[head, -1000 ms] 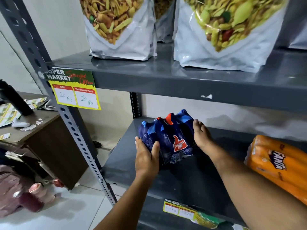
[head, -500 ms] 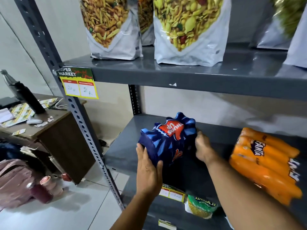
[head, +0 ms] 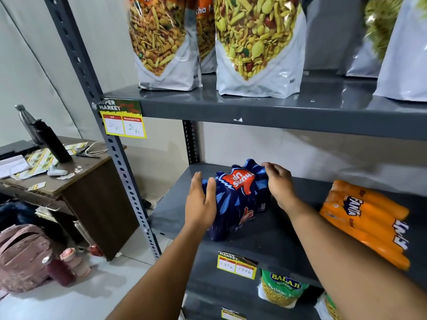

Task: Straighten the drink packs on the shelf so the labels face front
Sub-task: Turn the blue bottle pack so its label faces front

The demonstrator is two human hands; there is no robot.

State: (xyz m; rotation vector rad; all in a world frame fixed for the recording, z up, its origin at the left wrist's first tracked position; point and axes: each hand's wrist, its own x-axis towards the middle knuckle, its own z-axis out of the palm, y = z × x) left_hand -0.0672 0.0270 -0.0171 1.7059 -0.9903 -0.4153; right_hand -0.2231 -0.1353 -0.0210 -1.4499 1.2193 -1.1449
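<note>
Blue drink pack [head: 238,199] now down on shelf [head: 172,211]; L hand [head: 200,205] flattened.

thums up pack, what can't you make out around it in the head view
Thums Up pack: left side hidden by left hand, head view.
Right hand: grip unclear, palm faces away.
Fanta pack: near end blurred.
Price tag: handwriting too small.

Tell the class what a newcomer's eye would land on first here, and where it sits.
The blue plastic-wrapped drink pack stands on the grey metal middle shelf, with the left hand pressing its side and the right hand curled over its top corner. To its right, an orange shrink-wrapped bottle pack lies askew.
</note>
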